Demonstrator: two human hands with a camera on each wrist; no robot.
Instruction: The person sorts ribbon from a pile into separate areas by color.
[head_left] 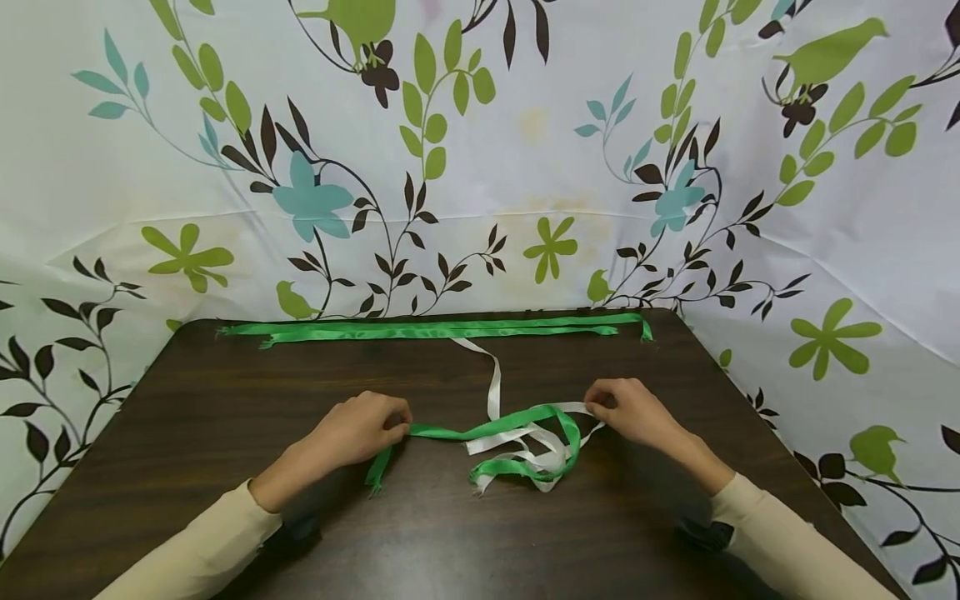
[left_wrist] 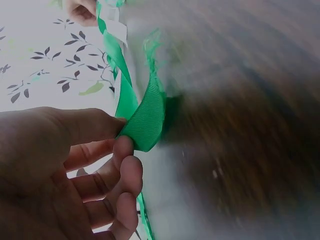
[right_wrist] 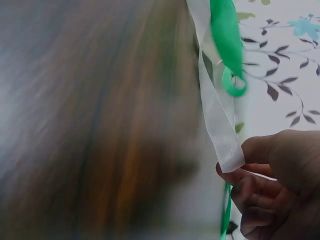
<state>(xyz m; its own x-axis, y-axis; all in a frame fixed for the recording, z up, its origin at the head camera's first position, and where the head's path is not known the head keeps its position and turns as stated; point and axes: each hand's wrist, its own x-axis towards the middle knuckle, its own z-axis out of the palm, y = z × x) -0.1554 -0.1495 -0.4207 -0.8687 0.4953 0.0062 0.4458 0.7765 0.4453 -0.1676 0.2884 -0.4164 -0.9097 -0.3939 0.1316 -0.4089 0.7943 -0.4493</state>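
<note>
The left hand pinches a green ribbon between thumb and fingers; its frayed end hangs loose past the fingertips. To the right, the right hand pinches a white ribbon, seen folded at the fingertips in the right wrist view. Between the hands lies a loose tangle of white ribbon with the green ribbon curling over and around it. From the tangle a white strand runs up toward the table's back edge.
Several green ribbons lie stretched out side by side along the back of the dark wooden table. Behind and beside the table hangs a white cloth printed with leaves, flowers and birds.
</note>
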